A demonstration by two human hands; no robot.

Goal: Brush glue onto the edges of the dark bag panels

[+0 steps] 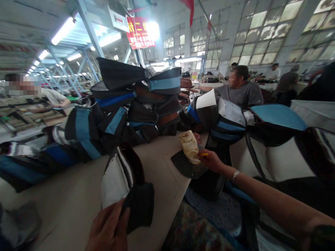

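Fingers of the left hand [108, 226], in the head view, pinch the black flap of a white-lined piece [113, 183], which stands at the near side of the table [75, 202]. Fingers of the right hand [213, 161] are closed round a yellow stick [205, 154], beside the bottle [187, 143]. Bottle lies tilted on a dark pad [180, 164] at the table edge; whether the stick enters it cannot be told. Stacked pieces [142, 116] stand behind.
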